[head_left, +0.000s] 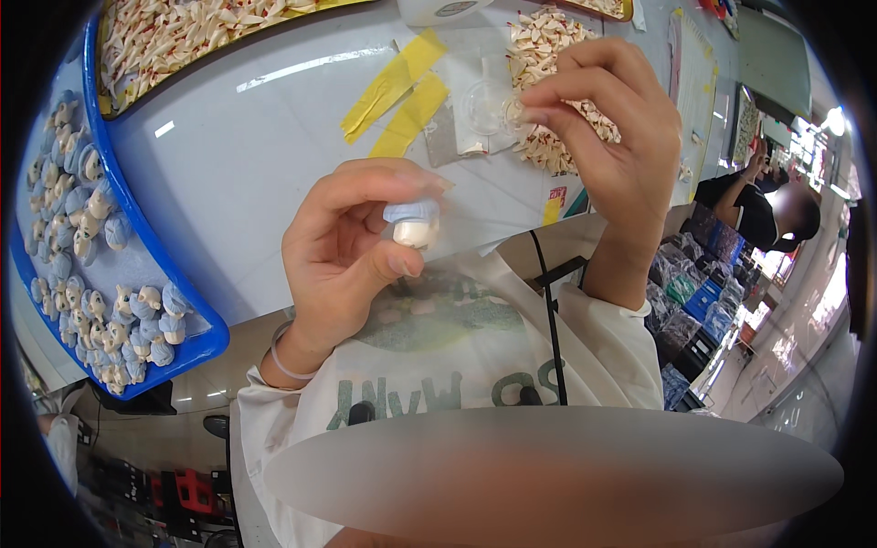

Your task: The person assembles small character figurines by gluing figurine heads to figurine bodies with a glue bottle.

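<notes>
My left hand (333, 242) pinches a small doll head (414, 225) with light-blue hair and a cream face part, held above the table's near edge. My right hand (621, 128) is raised to the right, thumb and forefinger brought together beside a clear round dish (487, 108). What sits between those fingertips, if anything, is too small to make out. Under and behind the right hand lies a heap of small cream pieces with red tips (548, 41). The dish rests on a greyish flat sheet (448, 137), with a small cream piece (474, 148) at its lower edge.
A blue tray (155, 242) on the left holds many similar blue-haired heads. Beyond it lies a yellow-edged tray (224, 41) of cream pieces. Yellow tape strips (395, 82) stick to the white table (265, 137). A white container (438, 9) stands at the back; another person (763, 201) is at far right.
</notes>
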